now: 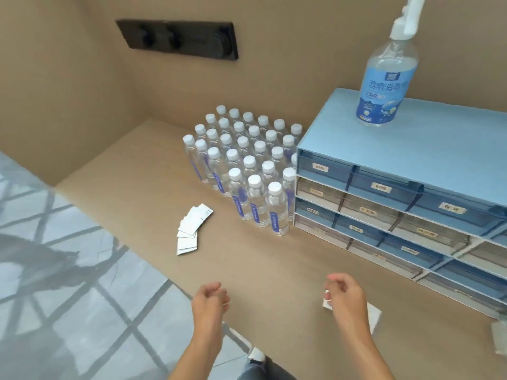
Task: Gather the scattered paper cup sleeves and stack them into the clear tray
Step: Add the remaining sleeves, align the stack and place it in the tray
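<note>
Ahead of the left hand (211, 297), well out of reach for now, a fanned clump of white cup sleeves (192, 229) lies flat on the tan surface (274, 270), just short of the block of water bottles (247, 165). Left hand hovers with fingers loosely curled, holding nothing. Right hand (344, 297) is curled over another white sleeve piece (374, 315) lying under it; whether it's actually pinched I cannot tell. The fan's long axis runs away from the hands, leaning toward the bottles, its far end pointing at them and the individual sleeves splayed at slightly different angles. A clear thing, possibly the tray (499, 337), peeks in at the edge, beyond the right hand, too cropped to be sure. Risks? Those sleeves are thin and overlapped, so a careless scoop may grab only the top ones and scatter the rest. Reach too far and a knuckle could topple the nearest bottles. They also lie close to the surface's left edge, so a sideways sweep could send them to the floor.
</note>
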Demonstrator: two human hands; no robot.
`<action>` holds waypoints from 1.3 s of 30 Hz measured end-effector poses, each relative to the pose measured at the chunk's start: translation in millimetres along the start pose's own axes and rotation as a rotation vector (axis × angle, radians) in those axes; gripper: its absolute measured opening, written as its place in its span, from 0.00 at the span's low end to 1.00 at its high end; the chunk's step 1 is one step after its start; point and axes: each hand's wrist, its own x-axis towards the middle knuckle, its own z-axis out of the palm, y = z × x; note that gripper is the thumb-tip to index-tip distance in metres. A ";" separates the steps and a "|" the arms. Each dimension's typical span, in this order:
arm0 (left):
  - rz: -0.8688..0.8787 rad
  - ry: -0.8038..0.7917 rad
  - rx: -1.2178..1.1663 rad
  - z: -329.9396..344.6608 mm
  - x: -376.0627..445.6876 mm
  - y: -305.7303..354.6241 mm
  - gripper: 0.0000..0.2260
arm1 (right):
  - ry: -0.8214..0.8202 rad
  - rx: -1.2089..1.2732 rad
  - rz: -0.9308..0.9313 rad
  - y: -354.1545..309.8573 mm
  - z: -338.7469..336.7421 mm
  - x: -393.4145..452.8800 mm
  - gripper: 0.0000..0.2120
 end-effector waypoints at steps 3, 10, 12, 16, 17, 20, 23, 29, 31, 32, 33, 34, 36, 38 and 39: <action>-0.061 0.088 -0.082 -27.6 7.7 5.3 0.11 | -0.188 -0.082 -0.028 -15.4 41.2 2.3 0.11; -0.165 0.181 -0.289 -65.1 59.2 35.0 0.07 | -0.447 -0.246 -0.089 -57.8 138.2 15.0 0.10; -0.210 0.180 -0.354 -71.0 79.0 45.4 0.10 | -0.492 -0.286 -0.091 -71.1 168.2 21.2 0.09; -0.325 0.186 -0.478 -74.3 116.7 62.7 0.10 | -0.540 -0.387 -0.116 -102.1 235.2 43.4 0.07; -0.351 0.180 -0.508 -73.8 125.5 66.2 0.11 | -0.541 -0.423 -0.131 -110.1 252.9 50.8 0.07; -0.446 0.143 -0.624 -70.8 149.4 74.9 0.10 | -0.534 -0.548 -0.175 -129.8 303.1 74.3 0.14; -0.522 0.119 -0.703 -66.6 167.7 78.2 0.09 | -0.524 -0.725 -0.195 -141.7 344.0 95.8 0.18; -0.589 0.198 -0.734 -58.6 187.2 80.5 0.09 | -0.537 -0.960 -0.252 -139.2 391.2 124.4 0.14; -0.607 0.216 -0.744 -57.9 190.2 80.8 0.11 | -0.595 -1.017 -0.255 -135.5 400.0 127.6 0.09; -0.614 0.221 -0.739 -57.4 191.5 80.5 0.11 | -0.621 -1.058 -0.273 -132.9 404.0 129.1 0.14; -0.616 0.223 -0.727 -56.7 192.8 80.1 0.11 | -0.636 -1.090 -0.301 -130.9 407.5 129.1 0.18; -0.612 0.223 -0.716 -56.2 194.1 79.9 0.11 | -0.639 -1.108 -0.331 -129.9 410.7 127.2 0.21; -0.597 0.237 -0.699 -54.4 196.8 79.1 0.09 | -0.649 -1.115 -0.359 -128.4 415.5 121.8 0.24; -0.572 0.255 -0.679 -52.7 198.5 78.6 0.08 | -0.660 -1.117 -0.386 -126.7 418.8 120.1 0.25; -0.562 0.260 -0.673 -51.8 199.5 78.5 0.09 | -0.665 -1.117 -0.397 -125.9 420.3 120.5 0.25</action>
